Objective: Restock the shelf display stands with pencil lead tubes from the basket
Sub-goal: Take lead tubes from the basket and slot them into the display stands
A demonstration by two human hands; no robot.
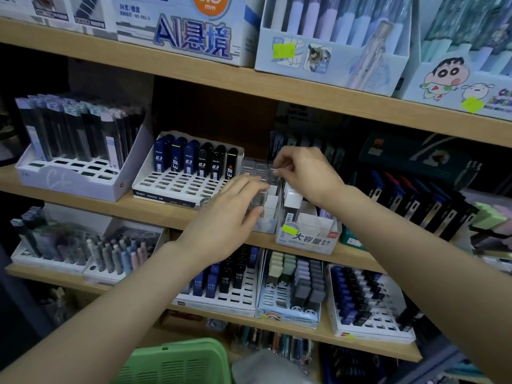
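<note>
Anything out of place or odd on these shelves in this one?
Nothing spilled or broken. One oddity: in the 0.3 lead stand on the middle shelf, two yellow-striped tubes show their print turned sideways, unlike their neighbours; possibly a different design. The right hand pinches what looks like a clear tube.

Blue-lettered carton (191,37) on top shelf, cartoon-printed pen box (454,81), pastel panda erasers (299,281), neon price sticker (284,50)

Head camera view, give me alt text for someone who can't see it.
A person's right hand pinches a small clear tube over a clear display stand on the middle shelf, while the left hand rests straight fingers against that stand. A white stand of dark 0.3 lead tubes sits to its left; a green basket is below.
</note>
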